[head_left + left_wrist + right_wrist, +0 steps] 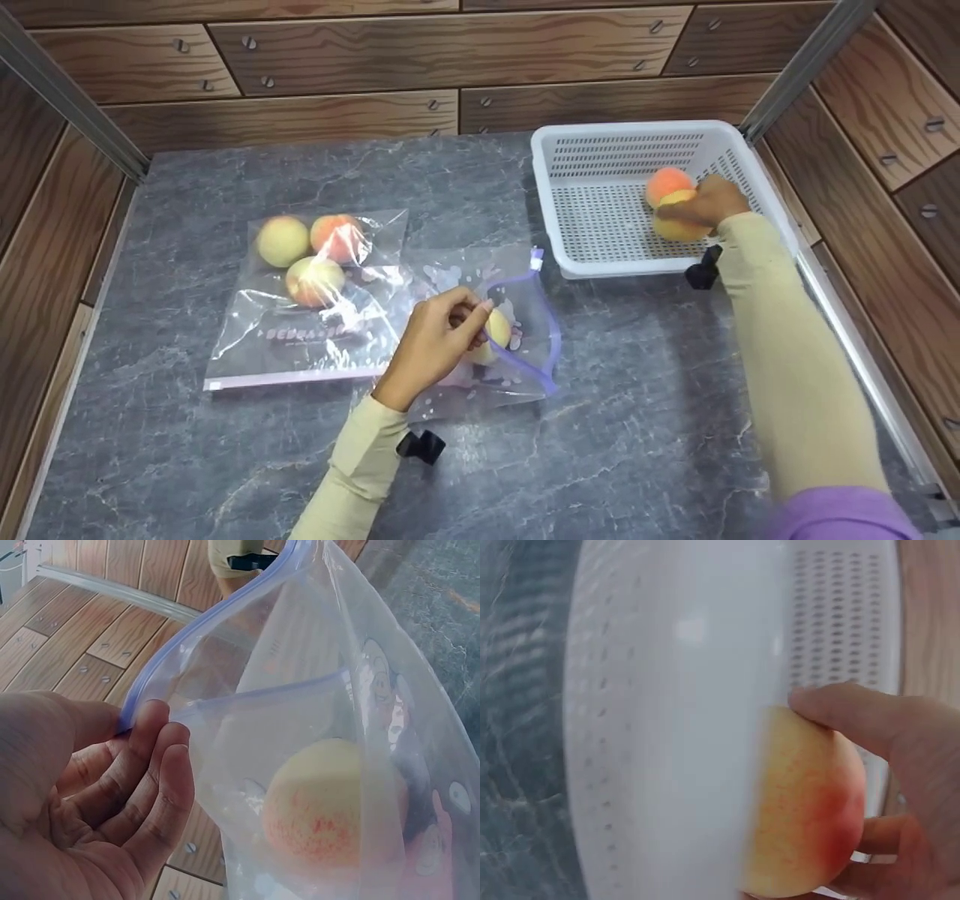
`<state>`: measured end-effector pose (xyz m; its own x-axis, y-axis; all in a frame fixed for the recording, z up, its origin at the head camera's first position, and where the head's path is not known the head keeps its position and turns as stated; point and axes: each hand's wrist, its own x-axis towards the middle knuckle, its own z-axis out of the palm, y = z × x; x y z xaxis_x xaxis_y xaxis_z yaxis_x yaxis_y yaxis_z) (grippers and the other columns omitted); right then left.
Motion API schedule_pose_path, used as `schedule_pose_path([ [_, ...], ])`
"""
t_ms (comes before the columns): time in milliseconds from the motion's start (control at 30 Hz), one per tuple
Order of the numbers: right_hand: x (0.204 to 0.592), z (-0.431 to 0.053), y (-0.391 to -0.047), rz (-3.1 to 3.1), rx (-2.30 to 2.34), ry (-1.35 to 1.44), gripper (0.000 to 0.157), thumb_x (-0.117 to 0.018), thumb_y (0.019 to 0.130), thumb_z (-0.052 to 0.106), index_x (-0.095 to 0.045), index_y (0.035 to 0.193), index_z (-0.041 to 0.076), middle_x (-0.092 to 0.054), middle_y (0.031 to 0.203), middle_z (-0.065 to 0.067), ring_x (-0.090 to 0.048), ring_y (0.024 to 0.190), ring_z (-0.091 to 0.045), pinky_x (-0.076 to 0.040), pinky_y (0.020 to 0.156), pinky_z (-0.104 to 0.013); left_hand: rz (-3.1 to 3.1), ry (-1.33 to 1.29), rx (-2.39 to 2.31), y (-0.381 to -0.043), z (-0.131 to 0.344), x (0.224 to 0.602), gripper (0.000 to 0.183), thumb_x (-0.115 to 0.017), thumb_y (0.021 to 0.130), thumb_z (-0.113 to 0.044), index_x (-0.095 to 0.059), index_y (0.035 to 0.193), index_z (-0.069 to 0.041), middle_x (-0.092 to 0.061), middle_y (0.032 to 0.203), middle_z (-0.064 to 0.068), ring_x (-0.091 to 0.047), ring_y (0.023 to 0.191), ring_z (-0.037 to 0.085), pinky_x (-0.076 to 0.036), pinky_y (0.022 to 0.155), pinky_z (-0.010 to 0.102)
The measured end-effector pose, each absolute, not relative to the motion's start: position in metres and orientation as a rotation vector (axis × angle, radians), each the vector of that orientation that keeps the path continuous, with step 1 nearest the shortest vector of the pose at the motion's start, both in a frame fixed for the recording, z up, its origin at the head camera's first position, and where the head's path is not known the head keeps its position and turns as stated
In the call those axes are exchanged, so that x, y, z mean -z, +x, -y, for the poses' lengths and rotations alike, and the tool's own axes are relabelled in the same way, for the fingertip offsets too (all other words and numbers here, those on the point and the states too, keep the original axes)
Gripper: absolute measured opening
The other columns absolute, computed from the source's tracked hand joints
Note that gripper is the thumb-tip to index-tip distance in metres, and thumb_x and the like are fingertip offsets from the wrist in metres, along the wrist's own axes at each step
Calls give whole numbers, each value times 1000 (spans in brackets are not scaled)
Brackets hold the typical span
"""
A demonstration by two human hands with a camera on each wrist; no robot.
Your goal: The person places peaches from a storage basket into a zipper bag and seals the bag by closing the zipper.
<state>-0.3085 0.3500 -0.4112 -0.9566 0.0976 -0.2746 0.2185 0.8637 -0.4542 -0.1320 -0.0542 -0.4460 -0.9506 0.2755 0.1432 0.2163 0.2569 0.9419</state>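
Note:
My left hand (435, 341) pinches the purple zip edge of a clear printed zip bag (517, 379), whose mouth gapes to the right. Inside that bag lies a yellowish peach (311, 802), partly hidden behind the hand in the head view. At the right, my right hand (721, 201) reaches into a white perforated basket (551, 217) and grips a yellow-red peach (810, 802), thumb on one side and fingers on the other. Another orange-pink peach (667, 182) touches or sits just behind the gripped one.
A second clear zip bag (247, 341) with a pink slider strip lies flat at left, holding three peaches (315, 281). Its right side meets the purple-edged bag. Wood-patterned walls (450, 49) and metal posts (806, 64) bound the grey marbled table (630, 420).

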Motion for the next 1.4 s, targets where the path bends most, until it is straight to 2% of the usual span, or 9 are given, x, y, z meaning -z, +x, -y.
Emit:
schedule_pose_path([
  [100, 402, -341, -308, -2902, 753, 245, 60, -79, 83, 39, -54, 105, -10, -55, 94, -18, -53, 80, -31, -44, 62, -36, -2457, 475, -1832, -133, 54, 446, 23, -61, 103, -17, -67, 91, 1, -68, 70, -1, -66, 61, 12, -57, 55, 27],
  [233, 386, -329, -304, -2989, 793, 264, 74, -77, 83, 47, -54, 122, -12, -59, 109, -25, -54, 95, -38, -43, 72, -39, -2475, 463, -1838, -134, 53, 447, 22, -61, 103, -16, -67, 90, 1, -68, 69, 0, -66, 60, 14, -56, 54, 26],
  [333, 374, -319, -299, -3042, 851, 248, 78, -77, 83, 50, -55, 128, -10, -60, 116, -26, -56, 100, -39, -44, 76, -40, -2488, 457, -1839, -133, 52, 448, 23, -62, 103, -17, -66, 89, 0, -68, 69, 0, -66, 60, 18, -55, 54, 26],
  [567, 366, -293, -277, -3044, 1254, 191, 73, -81, 83, 43, -58, 134, -4, -60, 124, -20, -54, 105, -25, -46, 87, -30, -2478, 439, -1848, -133, 53, 449, 23, -61, 104, -19, -68, 93, 1, -68, 70, 0, -69, 63, 23, -57, 55, 28],
  [767, 380, -264, -249, -2853, 1717, 77, 63, -85, 82, 30, -61, 132, 0, -61, 115, -7, -56, 97, -14, -50, 80, -22, -2464, 433, -1886, -135, 54, 453, 23, -61, 103, -16, -67, 93, 3, -68, 70, 2, -67, 60, 18, -57, 54, 28],
  [900, 389, -251, -230, -2607, 1998, -29, 57, -85, 83, 20, -62, 131, 0, -60, 117, -5, -59, 99, -16, -54, 80, -22, -2439, 432, -1914, -134, 52, 455, 22, -61, 103, -16, -67, 93, 3, -68, 71, 5, -67, 61, 21, -58, 55, 29],
  [1067, 398, -235, -206, -2256, 2171, -112, 51, -80, 88, 13, -60, 133, 2, -57, 126, -12, -61, 107, -25, -58, 87, -31, -2431, 431, -1925, -132, 49, 455, 21, -61, 103, -15, -67, 94, 3, -69, 72, 8, -68, 62, 25, -59, 56, 33],
  [1233, 408, -221, -187, -1836, 2266, -168, 49, -69, 94, 6, -52, 140, 1, -48, 137, -19, -59, 114, -33, -58, 92, -43, -2434, 432, -1915, -129, 49, 453, 19, -61, 103, -15, -67, 93, 0, -69, 72, 7, -67, 62, 21, -59, 56, 32],
  [1400, 420, -212, -173, -1587, 2237, -229, 43, -66, 93, 5, -54, 134, 4, -49, 136, -19, -62, 111, -31, -59, 89, -41, -2446, 451, -1904, -126, 48, 450, 21, -60, 103, -16, -67, 94, 2, -69, 72, 5, -66, 61, 17, -58, 55, 28],
])
